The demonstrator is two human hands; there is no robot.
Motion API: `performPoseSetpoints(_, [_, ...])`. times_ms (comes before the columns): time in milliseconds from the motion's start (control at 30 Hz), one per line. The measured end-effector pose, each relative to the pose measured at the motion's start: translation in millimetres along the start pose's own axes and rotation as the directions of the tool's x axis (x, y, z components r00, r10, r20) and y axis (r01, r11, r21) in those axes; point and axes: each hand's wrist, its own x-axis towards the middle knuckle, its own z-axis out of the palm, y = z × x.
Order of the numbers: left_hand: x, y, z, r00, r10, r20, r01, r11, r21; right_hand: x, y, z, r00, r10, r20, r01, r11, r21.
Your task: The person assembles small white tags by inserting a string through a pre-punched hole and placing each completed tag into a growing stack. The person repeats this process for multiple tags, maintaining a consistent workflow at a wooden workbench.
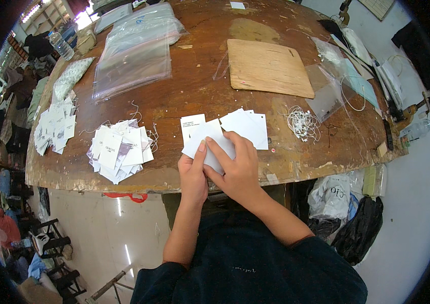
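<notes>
Near the table's front edge, my left hand (193, 175) and my right hand (236, 164) are closed together on white paper tags (201, 147). Fingers of both hands press on the top face; how many tags lie in the grip is hidden. Just beyond my left hand lie printed white cards (192, 121). A fanned stack of blank white tags with punched holes (251, 128) rests behind my right hand. To the left is a heap of printed tags with strings (119, 152). A tangle of white strings (302, 123) lies to the right.
Another tag pile (55, 125) sits at the far left beside a bag of small white pieces (73, 77). Clear plastic bags (134, 66) are stacked behind. A wooden board (268, 68) lies at the back right, near a clear plastic sheet (326, 96). A bottle (62, 46) stands far left.
</notes>
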Motion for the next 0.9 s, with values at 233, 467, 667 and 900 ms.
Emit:
performPoseSetpoints(233, [1,0,0,0.999,0.039,-0.023,-0.038,0.999,0.031,2,-2,-1,1.0,-0.008,0.0,0.008,1.0,0.024])
performPoseSetpoints(467, [3,-3,-3,0.994,0.094,-0.054,-0.088,0.989,0.117,-4,14,-11,1.0,-0.026,-0.013,0.025,1.0,-0.009])
performPoseSetpoints(667, [5,-1,-16,0.993,0.095,-0.072,-0.083,0.985,0.152,-15,104,-69,0.991,0.087,0.101,-0.046,0.934,-0.354])
performPoseSetpoints(900, [4,-6,-10,0.997,0.054,-0.045,-0.047,0.987,0.157,-17,155,-83,0.988,0.152,0.034,-0.125,0.901,-0.415])
